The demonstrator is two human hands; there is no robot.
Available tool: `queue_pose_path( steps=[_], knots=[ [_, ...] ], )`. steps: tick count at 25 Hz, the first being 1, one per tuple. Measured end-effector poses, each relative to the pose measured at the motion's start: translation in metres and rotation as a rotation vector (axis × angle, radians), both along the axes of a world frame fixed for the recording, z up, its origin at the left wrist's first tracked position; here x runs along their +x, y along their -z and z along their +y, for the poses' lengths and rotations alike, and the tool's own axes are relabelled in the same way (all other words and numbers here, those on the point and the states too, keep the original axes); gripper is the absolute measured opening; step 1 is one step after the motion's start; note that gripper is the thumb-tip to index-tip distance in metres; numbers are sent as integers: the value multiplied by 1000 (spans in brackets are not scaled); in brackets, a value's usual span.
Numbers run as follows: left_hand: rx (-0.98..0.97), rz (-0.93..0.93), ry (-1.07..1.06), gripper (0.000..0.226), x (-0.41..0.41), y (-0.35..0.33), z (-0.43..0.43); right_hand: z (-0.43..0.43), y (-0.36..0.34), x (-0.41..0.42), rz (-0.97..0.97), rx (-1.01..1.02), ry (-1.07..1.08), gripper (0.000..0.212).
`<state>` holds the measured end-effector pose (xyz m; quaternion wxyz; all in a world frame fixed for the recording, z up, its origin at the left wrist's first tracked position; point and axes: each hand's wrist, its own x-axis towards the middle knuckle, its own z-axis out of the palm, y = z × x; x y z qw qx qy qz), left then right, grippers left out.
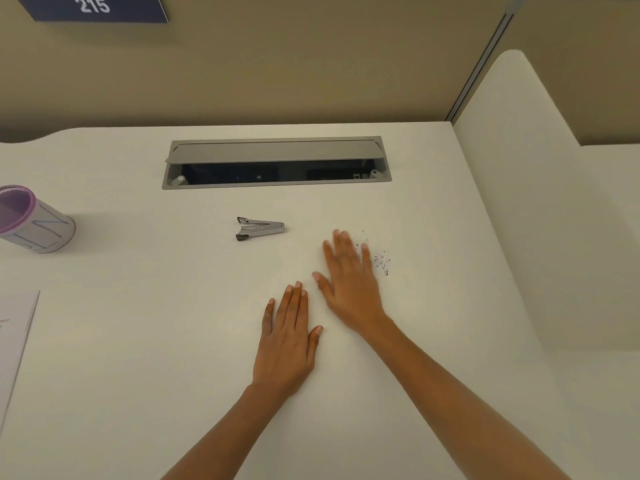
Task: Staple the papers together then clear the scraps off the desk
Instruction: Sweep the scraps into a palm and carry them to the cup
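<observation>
A small metal stapler lies on its side on the white desk, its jaws apart. Right of it, a scatter of tiny dark scraps rests on the desk. My right hand lies flat with fingers spread, its fingertips touching the left edge of the scraps. My left hand is flat on the desk just below and left of the right hand, holding nothing. The papers lie at the far left edge, partly cut off.
A white cup with a purple rim stands at the left. A grey cable hatch sits open at the back of the desk. A white divider panel bounds the right side; a tan wall stands behind.
</observation>
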<state>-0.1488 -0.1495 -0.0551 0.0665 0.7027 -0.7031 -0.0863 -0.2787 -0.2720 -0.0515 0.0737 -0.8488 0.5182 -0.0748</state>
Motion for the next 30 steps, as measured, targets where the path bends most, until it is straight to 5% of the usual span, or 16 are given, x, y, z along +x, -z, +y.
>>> queue_pose_path(
  steps=[8,16,20,24,30],
  knots=[
    [28,-15,-5,65,-1,4,-2,-4,3,4,152,3,-248,73],
    [57,-64,30,74,0,2,-6,-39,-9,-32,347,52,-20,102],
    [57,2,17,80,-5,-1,-21,-11,-11,-51,174,25,176,98],
    [-2,261,1,77,-11,-15,-52,47,-2,-63,80,87,416,97],
    [11,1074,-335,56,-17,-54,-79,35,2,-48,80,122,474,97]
  ],
)
